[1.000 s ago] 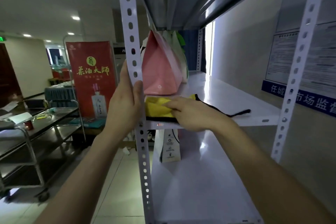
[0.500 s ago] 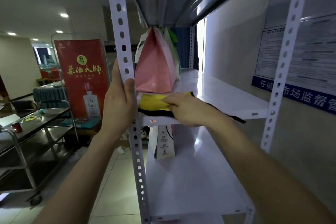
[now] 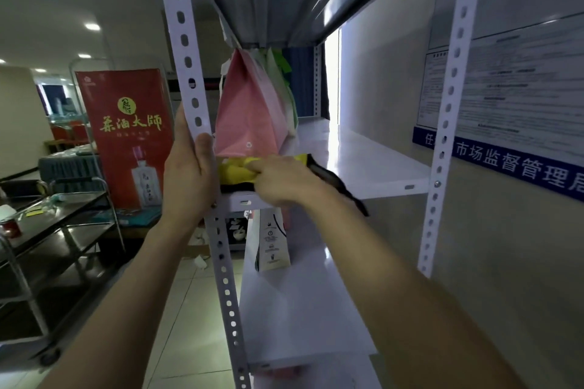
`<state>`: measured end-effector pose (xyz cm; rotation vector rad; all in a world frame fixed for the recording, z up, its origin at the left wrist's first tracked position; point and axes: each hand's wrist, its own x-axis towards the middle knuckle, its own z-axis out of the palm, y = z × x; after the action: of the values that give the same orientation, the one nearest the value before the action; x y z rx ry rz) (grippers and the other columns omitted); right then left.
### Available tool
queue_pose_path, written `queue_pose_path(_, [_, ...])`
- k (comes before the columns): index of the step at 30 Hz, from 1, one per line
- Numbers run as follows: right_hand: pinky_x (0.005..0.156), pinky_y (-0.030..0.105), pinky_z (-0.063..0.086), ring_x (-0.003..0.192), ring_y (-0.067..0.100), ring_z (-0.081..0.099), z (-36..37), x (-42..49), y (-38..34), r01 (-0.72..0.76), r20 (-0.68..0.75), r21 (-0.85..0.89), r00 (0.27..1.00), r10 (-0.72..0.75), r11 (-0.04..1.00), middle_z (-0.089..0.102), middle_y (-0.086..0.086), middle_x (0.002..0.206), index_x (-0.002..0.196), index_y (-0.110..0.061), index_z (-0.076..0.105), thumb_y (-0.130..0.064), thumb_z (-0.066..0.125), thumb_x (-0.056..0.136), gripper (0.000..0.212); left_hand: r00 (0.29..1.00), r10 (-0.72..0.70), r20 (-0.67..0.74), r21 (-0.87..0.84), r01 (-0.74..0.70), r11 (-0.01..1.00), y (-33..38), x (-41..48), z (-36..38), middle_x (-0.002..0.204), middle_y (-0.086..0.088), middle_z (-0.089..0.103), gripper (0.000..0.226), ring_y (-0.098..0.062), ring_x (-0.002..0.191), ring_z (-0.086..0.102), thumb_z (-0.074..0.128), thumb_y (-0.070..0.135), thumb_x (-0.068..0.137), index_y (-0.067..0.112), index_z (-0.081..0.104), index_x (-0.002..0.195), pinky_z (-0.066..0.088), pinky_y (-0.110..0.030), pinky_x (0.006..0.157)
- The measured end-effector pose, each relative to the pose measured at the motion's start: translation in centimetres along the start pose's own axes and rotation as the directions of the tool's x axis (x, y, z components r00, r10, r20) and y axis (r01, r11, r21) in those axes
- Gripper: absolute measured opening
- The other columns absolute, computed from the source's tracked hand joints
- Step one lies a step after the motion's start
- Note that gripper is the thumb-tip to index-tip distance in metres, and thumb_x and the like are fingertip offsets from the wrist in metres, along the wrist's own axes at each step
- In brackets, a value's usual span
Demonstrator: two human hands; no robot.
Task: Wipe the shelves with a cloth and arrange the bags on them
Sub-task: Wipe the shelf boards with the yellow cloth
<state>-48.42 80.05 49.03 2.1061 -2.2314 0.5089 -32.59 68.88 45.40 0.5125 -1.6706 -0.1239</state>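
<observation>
- The yellow cloth (image 3: 235,169) is lying on the middle shelf (image 3: 373,164), just before the pink bag (image 3: 248,114).
- The right hand (image 3: 284,178) is pressing on it, fingers closed over its folds; wiping appears in hand.
- The left hand (image 3: 186,174) is clasping the upright post (image 3: 202,136).
- Next move likely calls for sweeping toward the bare right side.

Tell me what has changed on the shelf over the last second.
The right hand has slid the yellow cloth leftward along the middle shelf, toward the front left post, and it is bunched tighter under the fingers. Unchanged: the left hand grips that post, the pink bag stands behind the cloth, the white bag stays below.
</observation>
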Motion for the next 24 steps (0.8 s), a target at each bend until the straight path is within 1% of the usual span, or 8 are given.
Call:
queue_pose_path(3, [0.111,0.042,0.043,0.142,0.032,0.047,-0.6,-1.2,2.6,0.023,0.008,0.122,1.000,-0.025,0.992,0.045,0.007,0.164,0.159,-0.035,0.045,-0.022,0.037,0.106,0.056,1.000,-0.001,-0.007,-0.006,0.001,1.000,0.0,-0.1,0.2,0.110,0.003,0.066,0.054,-0.003,0.079,0.062,0.030,0.050,0.116,0.039,0.020,0.168,0.043,-0.026,0.064])
queue_pose_path(5, [0.101,0.036,0.043,0.141,0.030,0.048,-2.5,-2.4,7.1,-0.119,0.010,0.141,0.993,0.119,0.983,0.042,0.001,0.166,0.157,-0.043,0.047,-0.023,0.037,0.104,0.057,1.000,-0.004,-0.010,-0.012,0.004,1.000,0.1,-0.1,0.4,0.105,0.008,0.063,0.052,0.001,0.080,0.062,0.031,0.051,0.116,0.042,0.022,0.167,0.042,-0.023,0.064])
queue_pose_path(8, [0.118,0.043,0.037,0.149,0.032,0.041,-5.6,-3.8,13.7,-0.388,-0.015,0.025,0.921,0.388,0.921,0.035,0.005,0.171,0.160,-0.042,0.041,-0.021,0.037,0.106,0.058,1.000,-0.002,-0.007,-0.015,0.002,1.000,0.5,-0.1,0.6,0.099,0.015,0.061,0.047,0.005,0.080,0.062,0.031,0.051,0.117,0.053,0.020,0.162,0.041,-0.020,0.063])
queue_pose_path(11, [0.123,0.048,0.032,0.151,0.039,0.037,-6.3,-3.6,15.7,-0.515,-0.074,0.011,0.855,0.514,0.857,0.030,0.014,0.171,0.166,-0.031,0.033,-0.020,0.037,0.107,0.061,0.999,-0.032,-0.008,-0.027,0.032,0.999,0.8,0.2,0.4,0.109,0.011,0.064,0.053,0.004,0.082,0.062,0.031,0.052,0.116,0.044,0.018,0.167,0.042,-0.020,0.065])
queue_pose_path(14, [0.121,0.055,0.033,0.146,0.041,0.039,-3.9,-4.0,13.5,-0.441,-0.217,0.000,0.876,0.430,0.898,0.039,0.016,0.164,0.163,-0.029,0.039,-0.025,0.036,0.105,0.058,0.998,-0.067,-0.004,-0.021,0.067,0.998,1.0,0.4,-0.1,0.097,0.008,0.063,0.055,-0.002,0.075,0.061,0.030,0.052,0.116,0.036,0.019,0.168,0.044,-0.026,0.063])
queue_pose_path(17, [0.111,0.056,0.039,0.129,0.040,0.050,-0.2,-7.2,11.4,-0.246,-0.490,-0.043,0.850,0.194,0.968,0.056,0.013,0.145,0.152,-0.030,0.055,-0.029,0.036,0.105,0.051,0.999,-0.049,-0.015,0.012,0.049,0.999,1.2,0.9,-0.3,0.096,0.007,0.062,0.059,0.000,0.075,0.060,0.031,0.050,0.117,0.025,0.021,0.169,0.044,-0.019,0.065])
queue_pose_path(20, [0.110,0.056,0.039,0.126,0.038,0.053,2.2,-10.7,10.7,-0.122,-0.646,-0.123,0.763,0.014,0.985,0.059,0.011,0.142,0.146,-0.026,0.062,-0.021,0.048,0.100,0.048,0.999,-0.041,-0.030,0.028,0.042,0.999,1.1,-0.1,-0.4,0.127,0.007,0.064,0.057,-0.007,0.103,0.062,0.035,0.046,0.117,0.023,0.028,0.169,0.051,-0.025,0.089])
queue_pose_path(24, [0.109,0.055,0.041,0.129,0.040,0.054,7.0,-14.9,11.5,-0.061,-0.755,-0.080,0.656,-0.020,0.995,0.057,0.018,0.142,0.141,-0.020,0.067,0.000,0.065,0.095,0.051,0.976,-0.197,-0.093,0.154,0.210,0.966,-0.3,-8.1,-1.0,0.135,0.026,0.048,0.054,-0.010,0.127,0.055,0.043,0.048,0.114,0.035,0.032,0.165,0.048,-0.035,0.109])
